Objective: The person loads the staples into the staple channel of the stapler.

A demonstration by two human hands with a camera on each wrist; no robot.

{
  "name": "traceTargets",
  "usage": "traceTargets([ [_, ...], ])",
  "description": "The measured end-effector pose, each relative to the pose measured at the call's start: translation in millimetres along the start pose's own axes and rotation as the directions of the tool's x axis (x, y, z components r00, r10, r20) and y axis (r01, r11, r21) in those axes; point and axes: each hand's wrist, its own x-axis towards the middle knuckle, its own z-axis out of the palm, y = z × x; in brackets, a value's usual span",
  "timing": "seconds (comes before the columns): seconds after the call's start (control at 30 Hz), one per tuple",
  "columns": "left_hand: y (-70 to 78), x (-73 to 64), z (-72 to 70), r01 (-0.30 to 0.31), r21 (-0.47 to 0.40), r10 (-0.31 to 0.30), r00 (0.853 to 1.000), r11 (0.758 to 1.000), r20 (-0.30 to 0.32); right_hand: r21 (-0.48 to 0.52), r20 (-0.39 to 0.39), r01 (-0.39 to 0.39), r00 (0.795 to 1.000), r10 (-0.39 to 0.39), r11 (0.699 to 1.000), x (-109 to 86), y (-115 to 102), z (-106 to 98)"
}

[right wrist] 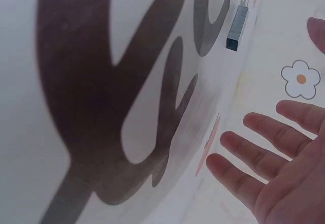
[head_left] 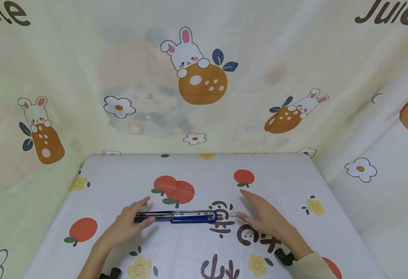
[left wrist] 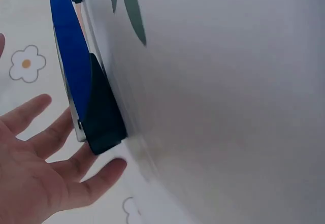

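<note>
- The blue-and-black stapler (head_left: pixel 193 217) lay lengthwise on the printed white cloth (head_left: pixel 176 248), between the 2 hands.
- The left hand (head_left: pixel 129 221) was around the stapler's left end, its fingers spread wide; I could not tell whether any touched it.
- 1 small grey staple strip (head_left: pixel 233 214) lay just past the stapler's right end.
- The right hand (head_left: pixel 268 219) had its fingers extended and apart, its thumb tip at the strip; contact there was unclear.
</note>
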Motion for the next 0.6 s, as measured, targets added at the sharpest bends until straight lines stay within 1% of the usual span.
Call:
traceTargets([
  [0.17, -5.4, -0.2, -4.1, -0.013, -0.057, 0.012, 1.000, 0.998, -0.015, -0.006, -0.008, 0.006, 1.000, -0.006, 1.000, 1.4, 0, 0],
  [0.33, -10.2, -1.6, -5.6, -0.029, -0.077, 0.026, 0.999, 0.997, -0.035, -0.013, -0.015, 0.020, 1.000, -0.020, 1.000, 1.5, 1, -1],
  [0.47, -12.2, -1.6, -5.9, -0.007, -0.079, 0.002, 0.999, 0.997, -0.054, 0.012, -0.010, 0.024, 1.000, -0.024, 1.000, 1.1, 3, -1],
  [0.6, -15.9, -0.5, -7.5, 0.031, -0.100, -0.040, 0.996, 0.995, -0.085, 0.060, -0.020, 0.062, 0.998, -0.061, 0.996, 0.7, 5, 0],
])
